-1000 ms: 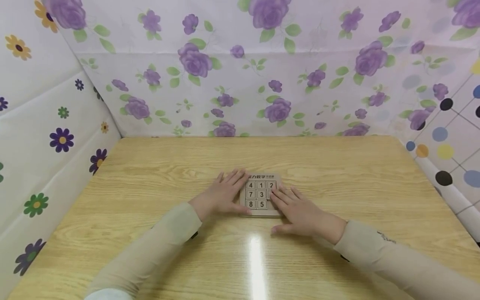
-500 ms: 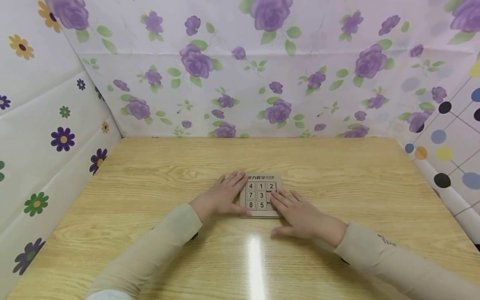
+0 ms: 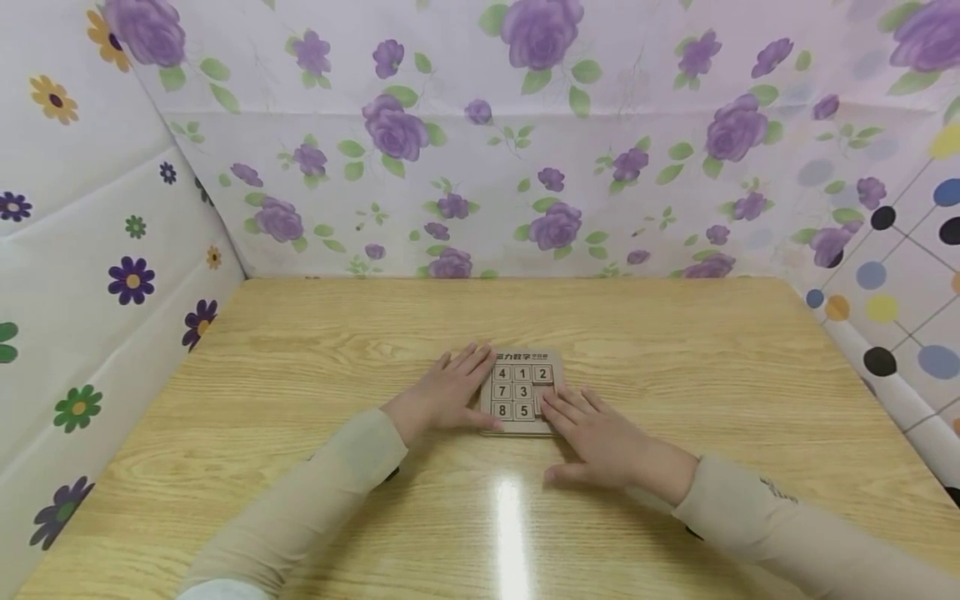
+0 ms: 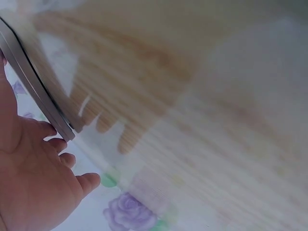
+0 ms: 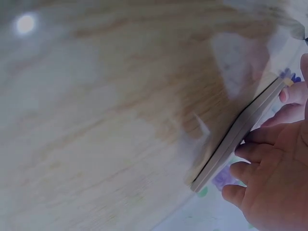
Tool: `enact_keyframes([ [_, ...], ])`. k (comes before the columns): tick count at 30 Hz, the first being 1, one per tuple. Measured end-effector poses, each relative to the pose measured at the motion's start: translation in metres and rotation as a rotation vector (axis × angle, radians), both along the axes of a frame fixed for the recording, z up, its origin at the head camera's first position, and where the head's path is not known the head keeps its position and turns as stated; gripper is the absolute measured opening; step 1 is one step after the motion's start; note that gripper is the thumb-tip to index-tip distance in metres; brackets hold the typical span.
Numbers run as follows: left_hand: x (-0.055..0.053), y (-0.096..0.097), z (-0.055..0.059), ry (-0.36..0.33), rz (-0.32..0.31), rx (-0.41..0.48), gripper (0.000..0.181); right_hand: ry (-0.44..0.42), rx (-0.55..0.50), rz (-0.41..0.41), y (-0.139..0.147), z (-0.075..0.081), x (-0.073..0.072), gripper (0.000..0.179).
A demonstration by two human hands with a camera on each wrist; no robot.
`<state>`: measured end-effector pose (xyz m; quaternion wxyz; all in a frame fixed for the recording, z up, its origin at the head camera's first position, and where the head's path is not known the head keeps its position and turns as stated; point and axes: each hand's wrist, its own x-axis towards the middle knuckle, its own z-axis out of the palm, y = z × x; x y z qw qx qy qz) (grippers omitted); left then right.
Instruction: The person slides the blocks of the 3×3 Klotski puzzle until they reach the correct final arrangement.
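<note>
A number sliding puzzle (image 3: 522, 425) lies flat on the table, its tiles showing 4, 1, 2, 7, 3, 8 and 5. My left hand (image 3: 442, 392) rests along the puzzle's left side, fingers extended at the far corner and thumb on the near edge. My right hand (image 3: 600, 433) touches the right column, fingertips on a tile whose number they hide. A gap shows below tile 2 (image 3: 543, 374). The right thumb lies apart from the board. In the wrist views, the puzzle's frame appears edge-on beside the left palm (image 4: 38, 178) and right palm (image 5: 279, 178).
The wood-grain table (image 3: 337, 325) extends around the puzzle, with a bright light reflection (image 3: 512, 533) in front of it. Purple-flowered cloth (image 3: 450, 192) hangs behind the table's far edge. More patterned cloth stands at the left and right.
My right fingertips have moved toward me, sliding the covered tile down the right column. The gap has shifted from the bottom right to below tile 2. My left hand stays in place.
</note>
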<state>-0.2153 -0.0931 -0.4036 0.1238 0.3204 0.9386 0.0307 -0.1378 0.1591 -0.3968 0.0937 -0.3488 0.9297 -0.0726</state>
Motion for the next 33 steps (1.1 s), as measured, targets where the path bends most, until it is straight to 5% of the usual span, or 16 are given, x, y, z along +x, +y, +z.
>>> enact_keyframes([
  [16,-0.001,-0.001,0.002,-0.012,0.017,0.001,0.109,-0.003,0.011,0.006,0.0,0.0,0.003,0.088],
  [33,0.002,0.0,0.002,-0.001,0.012,0.0,0.109,0.069,0.004,-0.033,0.007,0.003,-0.032,0.077],
])
